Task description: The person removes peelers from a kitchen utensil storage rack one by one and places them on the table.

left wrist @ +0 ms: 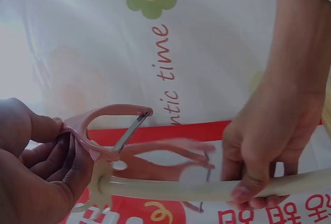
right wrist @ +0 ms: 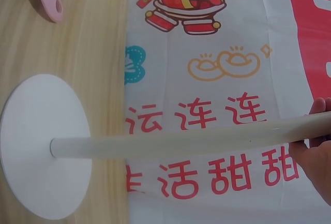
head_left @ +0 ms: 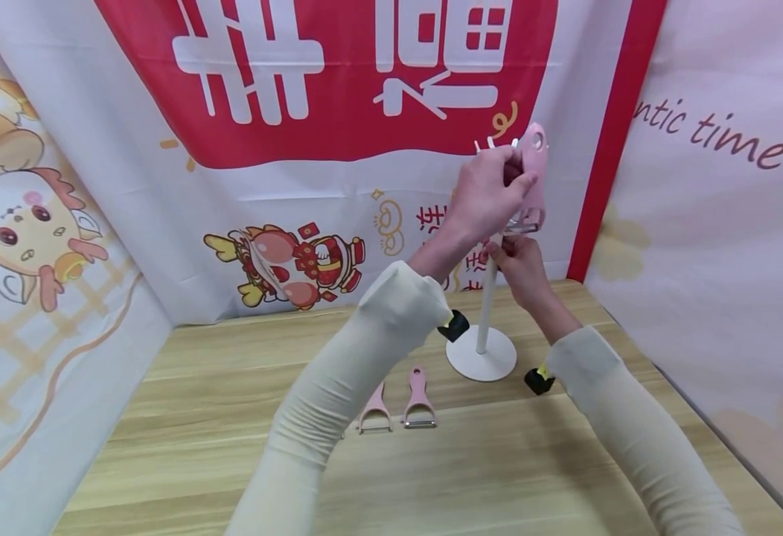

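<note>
Wooden tabletop (head_left: 197, 417) carries a white stand whose round base (head_left: 481, 362) sits near the back right corner, its slim pole (head_left: 486, 313) rising to small hooks at the top. The right hand (head_left: 522, 269) is wrapped around the pole partway up, steadying it. The left hand (head_left: 488, 192), raised to the top of the stand with the wrist bent, pinches a pink peeler (head_left: 534, 179) by its handle, blade end down, right at the hooks. Two more pink peelers (head_left: 398, 411) lie side by side on the table in front of the base. The stand looks top-heavy on so narrow a pole: a sideways tug from the left hand could tip it should the right hand's grip slacken, and the peeler could slip off a hook.
</note>
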Motion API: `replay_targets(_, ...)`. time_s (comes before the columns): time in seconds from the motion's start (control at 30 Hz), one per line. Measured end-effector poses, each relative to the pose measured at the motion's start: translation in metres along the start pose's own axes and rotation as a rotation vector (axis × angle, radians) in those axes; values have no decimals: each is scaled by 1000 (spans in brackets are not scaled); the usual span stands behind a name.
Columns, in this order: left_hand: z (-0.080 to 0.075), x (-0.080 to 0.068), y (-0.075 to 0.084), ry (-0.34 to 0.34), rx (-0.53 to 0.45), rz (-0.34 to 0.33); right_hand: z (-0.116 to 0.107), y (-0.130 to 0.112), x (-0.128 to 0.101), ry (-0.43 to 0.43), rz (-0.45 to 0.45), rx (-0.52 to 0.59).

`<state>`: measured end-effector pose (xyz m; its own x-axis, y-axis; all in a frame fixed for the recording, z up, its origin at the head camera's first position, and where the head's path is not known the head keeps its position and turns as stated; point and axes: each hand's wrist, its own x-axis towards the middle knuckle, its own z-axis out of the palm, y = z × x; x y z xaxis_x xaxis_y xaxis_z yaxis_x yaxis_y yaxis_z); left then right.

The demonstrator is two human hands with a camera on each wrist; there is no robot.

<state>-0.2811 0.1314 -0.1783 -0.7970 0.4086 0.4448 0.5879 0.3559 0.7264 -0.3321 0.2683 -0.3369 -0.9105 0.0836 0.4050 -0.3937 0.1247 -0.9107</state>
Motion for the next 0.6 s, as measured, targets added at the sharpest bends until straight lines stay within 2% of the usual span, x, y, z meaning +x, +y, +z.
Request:
replay_targets(0.2, -21, -13, 4, 9, -12, 49, 2, 3, 1, 9, -13, 90)
replay_targets(0.33, -37, -25, 0, 31, 1, 73, 2, 2, 1, 12, -12, 98)
replay_targets(0.43, -51, -39, -6, 48, 14, 83, 1, 1, 1, 0, -6, 72)
replay_targets(0.6, -74, -67, -25, 53, 3, 43, 0, -1, 1, -11, 0, 30)
